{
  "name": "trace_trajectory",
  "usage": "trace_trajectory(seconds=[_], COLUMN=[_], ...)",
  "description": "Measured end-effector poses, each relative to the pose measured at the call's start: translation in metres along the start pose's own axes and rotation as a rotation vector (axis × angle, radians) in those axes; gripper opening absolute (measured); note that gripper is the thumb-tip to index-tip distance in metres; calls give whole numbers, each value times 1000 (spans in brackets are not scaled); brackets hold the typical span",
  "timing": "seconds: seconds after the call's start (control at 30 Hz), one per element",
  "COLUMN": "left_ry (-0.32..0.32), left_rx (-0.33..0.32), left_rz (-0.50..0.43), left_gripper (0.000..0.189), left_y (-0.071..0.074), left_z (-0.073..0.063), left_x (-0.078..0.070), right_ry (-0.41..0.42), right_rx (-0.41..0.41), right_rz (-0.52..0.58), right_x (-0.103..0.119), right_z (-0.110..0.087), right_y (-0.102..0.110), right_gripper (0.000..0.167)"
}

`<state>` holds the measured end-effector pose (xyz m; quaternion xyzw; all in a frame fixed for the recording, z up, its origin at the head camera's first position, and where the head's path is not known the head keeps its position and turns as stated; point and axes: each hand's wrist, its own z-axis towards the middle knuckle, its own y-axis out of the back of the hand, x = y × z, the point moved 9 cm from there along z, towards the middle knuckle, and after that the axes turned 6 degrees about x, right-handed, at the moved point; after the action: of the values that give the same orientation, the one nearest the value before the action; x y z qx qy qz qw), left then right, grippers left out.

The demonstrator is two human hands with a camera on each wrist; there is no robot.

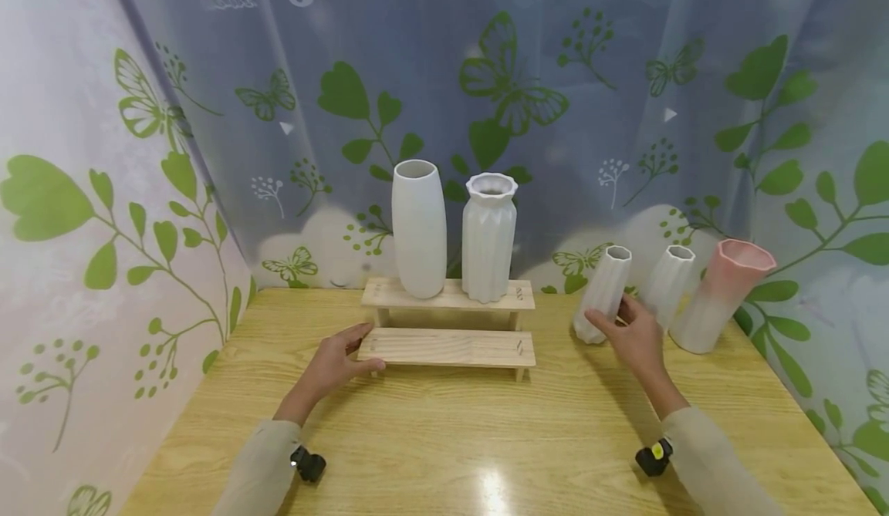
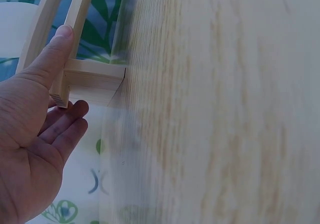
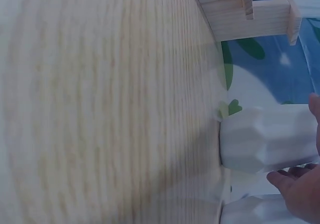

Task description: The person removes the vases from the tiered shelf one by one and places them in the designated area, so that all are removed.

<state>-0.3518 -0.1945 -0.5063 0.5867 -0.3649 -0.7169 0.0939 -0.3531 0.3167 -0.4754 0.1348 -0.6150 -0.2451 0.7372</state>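
Left grip (image 1: 338,358) clasps the stand (image 1: 447,346), right grip (image 1: 635,340) a vase (image 1: 604,292) whose rim (image 1: 618,259) only head view shows.

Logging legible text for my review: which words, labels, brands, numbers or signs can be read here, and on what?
No text can be read.
Blue backdrop, upper left of the head view: white lettering, too faint and blurred to read.
Vases and wooden shelves: no lettering I can make out.
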Motion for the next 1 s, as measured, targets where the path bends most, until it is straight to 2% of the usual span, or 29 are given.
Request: trace_trajectory(seconds=[0.1,0.27,0.4,0.57,0.73,0.87,1.0], left_ry=[0,-5,-9,4,-8,-12,-11], left_rx=[2,3,1,2,2,3,0], left_rz=[6,21,23,13,14,9,0], left_gripper=[90,90,90,90,90,90,90], left_y=[0,0,0,1,1,1,0], left_z=[0,0,-1,0,0,-1,0], left_x=[0,-1,-1,0,0,0,0], right_ry=[-25,-75,-78,-33,26,87,159], right_rx=[-16,-89,-132,-162,-177,-166,-122], right_rz=[6,21,24,21,29,35,29], right_x=[5,16,28,47,70,91,114], right_z=[-8,-24,-36,-44,-48,-46,-39], right_y=[5,16,25,31,36,36,34], right_gripper=[81,78,74,69,63,59,61])
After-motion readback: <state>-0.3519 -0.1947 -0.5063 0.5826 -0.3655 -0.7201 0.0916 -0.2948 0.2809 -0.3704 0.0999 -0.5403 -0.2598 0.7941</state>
